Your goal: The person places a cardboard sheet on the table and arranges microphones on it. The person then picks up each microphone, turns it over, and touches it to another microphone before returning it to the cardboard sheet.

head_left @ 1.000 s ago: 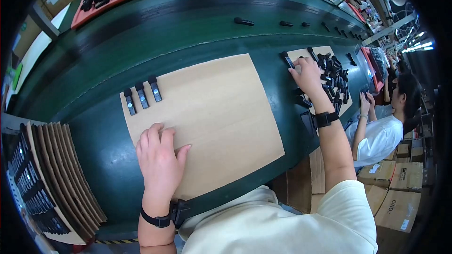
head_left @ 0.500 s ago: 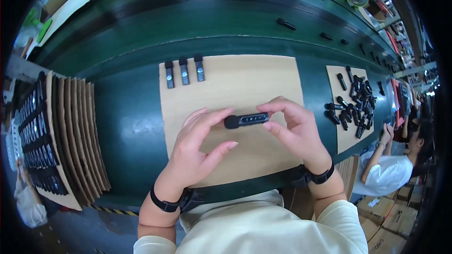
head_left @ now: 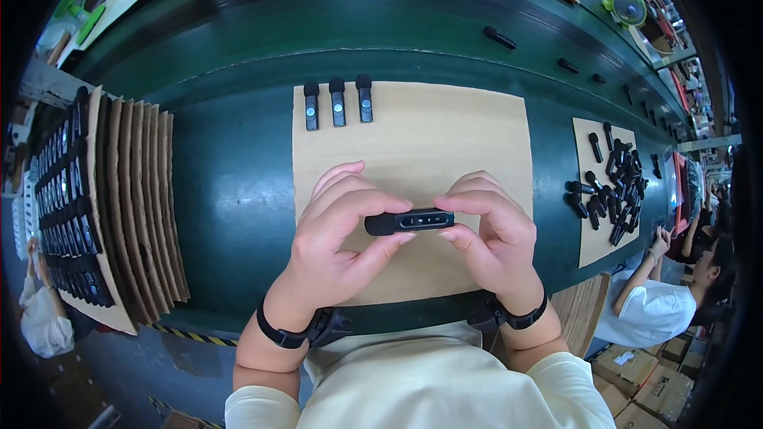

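Between my hands is a small black wireless microphone [head_left: 426, 221] with a foam head at its left end, held level above the cardboard sheet [head_left: 445, 127]. My left hand [head_left: 338, 226] pinches it by the body close to the foam, thumb below and index finger above. My right hand [head_left: 493, 230] pinches the opposite end between thumb and index finger. A row of small buttons or ports shows on the side turned up. At the sheet's far left corner, three similar microphones [head_left: 338, 103] lie side by side, foam ends away from me.
To the right, a pile of loose microphones [head_left: 620, 183] covers another cardboard piece [head_left: 590, 230]. Stacked cardboard sheets [head_left: 143, 214] at left lean beside rows of microphones [head_left: 63, 206]. More pieces lie along the green bench [head_left: 230, 191]. A co-worker [head_left: 652, 294] sits at right; a green fan [head_left: 626, 4] stands beyond.
My left hand has closed on the microphone, which my right hand alone held before. The microphone has turned more level. The whole view has shifted slightly.
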`<state>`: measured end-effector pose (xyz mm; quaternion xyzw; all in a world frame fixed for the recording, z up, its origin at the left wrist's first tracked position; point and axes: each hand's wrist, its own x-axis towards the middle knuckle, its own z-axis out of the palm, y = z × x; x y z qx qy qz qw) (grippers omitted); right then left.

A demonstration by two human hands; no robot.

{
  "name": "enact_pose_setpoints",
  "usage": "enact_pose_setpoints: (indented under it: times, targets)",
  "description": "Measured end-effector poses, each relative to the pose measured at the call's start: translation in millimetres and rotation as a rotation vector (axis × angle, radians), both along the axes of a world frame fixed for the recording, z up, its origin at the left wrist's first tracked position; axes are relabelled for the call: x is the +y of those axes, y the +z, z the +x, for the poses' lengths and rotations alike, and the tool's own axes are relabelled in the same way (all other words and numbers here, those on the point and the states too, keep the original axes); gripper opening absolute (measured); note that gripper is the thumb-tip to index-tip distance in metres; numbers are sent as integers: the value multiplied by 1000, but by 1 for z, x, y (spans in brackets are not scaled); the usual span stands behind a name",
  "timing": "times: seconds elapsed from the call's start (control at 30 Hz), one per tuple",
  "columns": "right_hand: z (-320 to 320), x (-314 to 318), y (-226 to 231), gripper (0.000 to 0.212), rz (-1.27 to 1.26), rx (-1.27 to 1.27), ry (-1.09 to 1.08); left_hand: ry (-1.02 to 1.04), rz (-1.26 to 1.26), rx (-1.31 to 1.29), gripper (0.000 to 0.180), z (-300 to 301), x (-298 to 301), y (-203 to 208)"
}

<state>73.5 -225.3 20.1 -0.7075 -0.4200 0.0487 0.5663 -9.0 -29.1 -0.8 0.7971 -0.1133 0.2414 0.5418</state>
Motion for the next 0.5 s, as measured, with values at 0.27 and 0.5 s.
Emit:
enact_pose_setpoints:
  times: [0.27,0.5]
  targets:
    - [0,0,-2,24,2,-43,-5,15,-20,28,27,1,-4,5]
    - [-2,-1,-9,22,45,26,1,-20,36,10,26,2,-3,3]
